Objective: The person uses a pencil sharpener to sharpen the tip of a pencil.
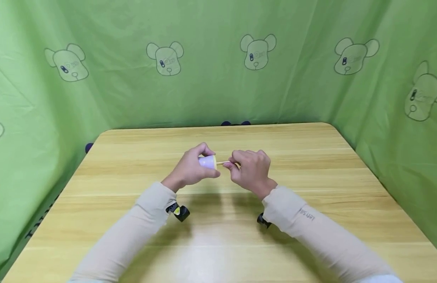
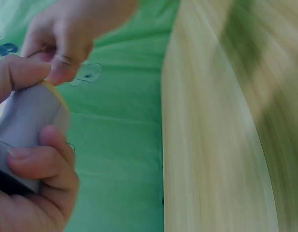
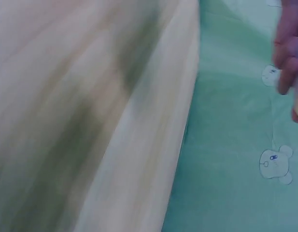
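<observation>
My left hand (image 1: 192, 167) holds a small pale lavender cup-shaped container (image 1: 207, 162) with a yellow rim, tipped on its side so the rim faces right. Its thumb and fingers wrap round the body, seen closer in the left wrist view, where the container (image 2: 30, 123) looks greyish white. From the rimmed end a thin pale stick (image 1: 223, 162) sticks out. The thumb and forefinger of my right hand (image 1: 251, 169) pinch the stick's outer end. In the right wrist view, the left hand (image 3: 286, 53) appears only at the right edge, blurred.
Both hands are above a light wood table (image 1: 218, 251). A green curtain (image 1: 211, 98) printed with bear heads surrounds its back and sides. Black wrist cameras (image 1: 181, 212) hang below the sleeves.
</observation>
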A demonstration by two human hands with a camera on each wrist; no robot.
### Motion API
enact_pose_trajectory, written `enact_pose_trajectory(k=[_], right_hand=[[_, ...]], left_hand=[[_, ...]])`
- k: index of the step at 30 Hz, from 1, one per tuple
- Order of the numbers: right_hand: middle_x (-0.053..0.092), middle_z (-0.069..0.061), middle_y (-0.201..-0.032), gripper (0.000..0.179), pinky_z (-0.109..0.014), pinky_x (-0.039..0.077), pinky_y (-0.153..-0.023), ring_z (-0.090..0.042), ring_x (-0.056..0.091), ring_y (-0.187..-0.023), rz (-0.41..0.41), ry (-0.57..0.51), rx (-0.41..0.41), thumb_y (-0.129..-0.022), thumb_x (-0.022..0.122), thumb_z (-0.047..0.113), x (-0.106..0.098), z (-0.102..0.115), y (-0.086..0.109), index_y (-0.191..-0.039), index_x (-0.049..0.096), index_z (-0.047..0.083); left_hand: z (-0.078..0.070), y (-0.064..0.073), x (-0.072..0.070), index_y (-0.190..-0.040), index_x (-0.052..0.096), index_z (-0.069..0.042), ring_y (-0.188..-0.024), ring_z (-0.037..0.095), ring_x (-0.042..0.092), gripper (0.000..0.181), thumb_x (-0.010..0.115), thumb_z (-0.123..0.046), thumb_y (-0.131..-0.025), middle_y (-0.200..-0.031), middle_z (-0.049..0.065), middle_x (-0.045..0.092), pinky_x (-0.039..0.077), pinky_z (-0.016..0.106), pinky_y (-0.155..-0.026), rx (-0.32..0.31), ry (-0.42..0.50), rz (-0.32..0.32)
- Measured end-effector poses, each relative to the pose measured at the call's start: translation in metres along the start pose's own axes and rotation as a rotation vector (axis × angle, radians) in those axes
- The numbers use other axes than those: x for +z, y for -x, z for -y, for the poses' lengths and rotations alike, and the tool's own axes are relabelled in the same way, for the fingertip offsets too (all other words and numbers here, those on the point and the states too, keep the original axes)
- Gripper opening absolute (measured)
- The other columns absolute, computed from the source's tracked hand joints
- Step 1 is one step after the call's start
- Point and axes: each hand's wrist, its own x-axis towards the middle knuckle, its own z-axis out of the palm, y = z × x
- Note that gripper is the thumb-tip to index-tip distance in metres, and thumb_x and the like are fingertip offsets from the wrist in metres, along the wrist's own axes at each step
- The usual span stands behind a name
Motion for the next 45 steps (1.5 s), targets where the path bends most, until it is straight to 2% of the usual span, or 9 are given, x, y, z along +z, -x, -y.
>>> enact_pose_trajectory(k=[5,12,15,18,26,33,36,39,45], right_hand=[[0.048,0.005,-0.046,0.04,-0.029,0.018,-0.04,-0.011,0.028,-0.037,0.209,-0.037,0.097,-0.086,0.066,0.037,-0.006,0.002,-0.008,-0.059,0.047,0.015],[0.043,0.006,-0.056,0.038,-0.032,0.029,-0.047,-0.013,0.039,-0.049,0.923,-0.205,0.619,-0.09,0.064,0.041,-0.021,0.004,-0.039,-0.064,0.046,0.019],[0.045,0.003,-0.059,0.038,-0.035,0.032,-0.051,-0.016,0.043,-0.053,1.029,-0.181,0.692,-0.091,0.061,0.043,-0.024,0.004,-0.049,-0.066,0.048,0.018],[0.052,0.004,-0.061,0.033,-0.036,0.035,-0.05,-0.016,0.048,-0.055,0.868,-0.114,0.575,-0.09,0.064,0.045,-0.023,0.008,-0.045,-0.07,0.056,0.019],[0.068,-0.004,-0.079,0.021,-0.049,0.035,-0.068,-0.025,0.058,-0.068,0.126,-0.044,-0.033,-0.087,0.073,0.03,-0.007,0.004,-0.014,-0.087,0.07,0.009],[0.059,-0.001,-0.057,0.035,-0.044,0.028,-0.059,-0.022,0.047,-0.046,-0.292,0.064,-0.208,-0.093,0.064,0.033,0.009,-0.001,-0.004,-0.067,0.069,0.009],[0.053,0.001,-0.05,0.04,-0.041,0.028,-0.053,-0.02,0.042,-0.041,-0.3,0.077,-0.2,-0.094,0.062,0.033,0.011,0.0,0.0,-0.06,0.063,0.011],[0.054,0.002,-0.05,0.044,-0.036,0.029,-0.047,-0.017,0.044,-0.039,-0.205,0.067,-0.143,-0.096,0.058,0.038,0.009,0.002,0.004,-0.06,0.063,0.013],[0.053,0.006,-0.051,0.039,-0.03,0.025,-0.039,-0.012,0.038,-0.038,0.213,-0.06,0.098,-0.091,0.062,0.044,-0.003,0.007,0.004,-0.063,0.056,0.017]], left_hand=[[0.005,0.0,0.001,-0.101,0.056,-0.01,-0.081,0.026,0.059,0.044,0.085,-0.012,-0.067,-0.101,0.011,0.06,0.054,0.033,-0.06,0.092,-0.137,-0.056],[0.011,0.001,0.007,-0.093,0.059,-0.007,-0.086,0.024,0.059,0.042,0.087,-0.011,-0.063,-0.101,0.008,0.063,0.053,0.031,-0.068,0.383,-0.436,-0.142],[0.013,0.0,0.008,-0.093,0.059,-0.006,-0.086,0.024,0.06,0.042,0.087,-0.012,-0.063,-0.102,0.008,0.063,0.053,0.03,-0.068,0.383,-0.429,-0.147],[0.011,-0.001,0.003,-0.096,0.058,-0.007,-0.085,0.025,0.059,0.042,0.087,-0.012,-0.066,-0.107,0.009,0.064,0.053,0.031,-0.066,0.277,-0.303,-0.143],[-0.004,-0.002,-0.018,-0.101,0.058,-0.008,-0.074,0.024,0.056,0.042,0.086,-0.012,-0.069,-0.112,0.013,0.059,0.047,0.029,-0.053,0.015,0.083,-0.005],[-0.012,0.001,-0.018,-0.105,0.052,-0.003,-0.054,0.016,0.046,0.04,0.08,-0.009,-0.076,-0.082,0.012,0.052,0.031,0.024,-0.043,-0.136,0.291,0.174],[-0.012,0.002,-0.015,-0.101,0.051,-0.003,-0.053,0.015,0.044,0.038,0.08,-0.008,-0.076,-0.083,0.011,0.051,0.03,0.024,-0.043,-0.157,0.294,0.177],[-0.008,0.002,-0.011,-0.096,0.051,-0.004,-0.056,0.016,0.046,0.038,0.081,-0.008,-0.073,-0.089,0.012,0.054,0.033,0.024,-0.045,-0.14,0.229,0.137],[0.0,0.005,0.0,-0.092,0.054,-0.009,-0.076,0.022,0.059,0.04,0.085,-0.013,-0.068,-0.101,0.009,0.062,0.052,0.03,-0.057,0.037,-0.118,0.014]])
